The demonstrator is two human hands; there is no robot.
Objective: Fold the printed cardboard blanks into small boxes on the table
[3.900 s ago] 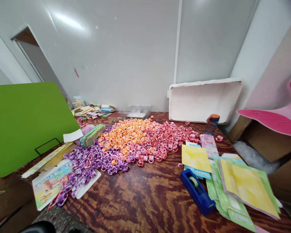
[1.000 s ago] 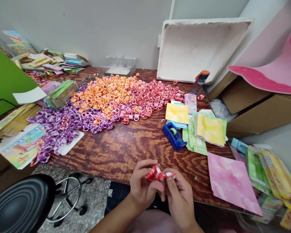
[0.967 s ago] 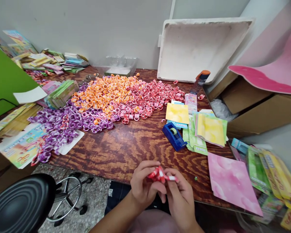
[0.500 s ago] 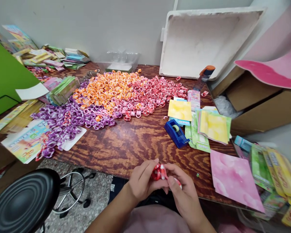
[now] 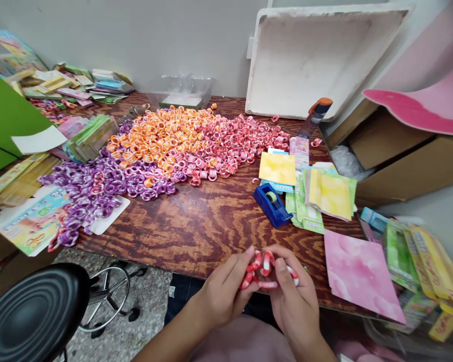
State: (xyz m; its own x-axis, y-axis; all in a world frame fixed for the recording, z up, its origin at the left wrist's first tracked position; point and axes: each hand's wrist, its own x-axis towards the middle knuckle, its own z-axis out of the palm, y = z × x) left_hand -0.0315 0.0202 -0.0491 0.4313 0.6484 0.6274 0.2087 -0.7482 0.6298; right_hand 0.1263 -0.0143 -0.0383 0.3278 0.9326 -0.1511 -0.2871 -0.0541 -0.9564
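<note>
Between my two hands is a red-and-white twisty chain toy [image 5: 267, 262] made of curved plastic links, held just over the table's front edge. My left hand [image 5: 226, 284] pinches its left end between thumb and fingers. Around its right end, my right hand [image 5: 295, 291] is closed, thumb on top; part of the toy is hidden in the fingers. Farther back on the wooden table [image 5: 196, 226] lies a large heap of similar coiled pieces: purple ones [image 5: 109, 176], orange ones [image 5: 162, 133] and red-pink ones [image 5: 234, 141].
A blue tape dispenser [image 5: 272, 205] lies right of centre beside yellow and green cards [image 5: 328, 193]. A pink sheet [image 5: 362, 274] overhangs the right edge. At the back stand a bottle [image 5: 315, 118] and a white tray [image 5: 320, 60]. A black stool [image 5: 33, 311] is at lower left.
My hands have drawn slightly apart and the red-and-white toy is opened out, showing more of its links. The view has shifted a little.
</note>
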